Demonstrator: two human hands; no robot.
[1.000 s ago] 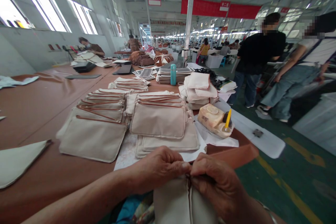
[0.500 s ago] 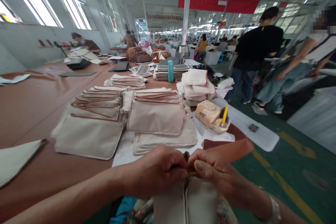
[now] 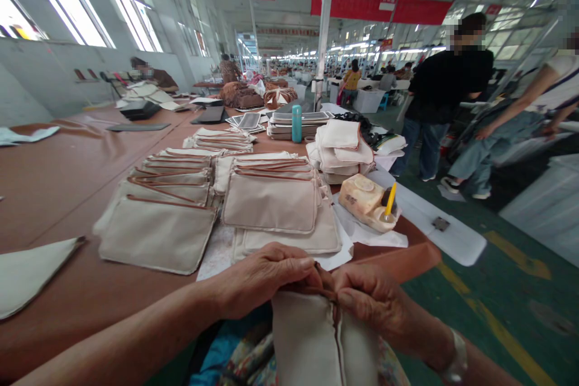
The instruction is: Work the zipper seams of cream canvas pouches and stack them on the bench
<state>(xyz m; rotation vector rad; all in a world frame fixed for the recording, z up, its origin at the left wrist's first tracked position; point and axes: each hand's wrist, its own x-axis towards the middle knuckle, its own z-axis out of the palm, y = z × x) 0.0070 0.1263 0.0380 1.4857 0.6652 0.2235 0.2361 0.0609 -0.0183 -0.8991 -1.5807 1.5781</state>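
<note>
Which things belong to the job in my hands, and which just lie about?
Likely part of the job:
- cream piece in left hand and right hand
- stacked cream pouches with brown edging

Probably just lying about:
- turquoise bottle
- dark flat strip

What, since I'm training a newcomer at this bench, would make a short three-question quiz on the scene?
1. Multiple choice: On which wrist is the bracelet?
A. Left
B. Right
C. Both

2. True or false: The turquoise bottle stands upright.

3. Fill in the missing colour: The left hand and right hand both hold a beige stitched piece with ____ trim.

Key: 1. B; 2. True; 3. brown.
</note>
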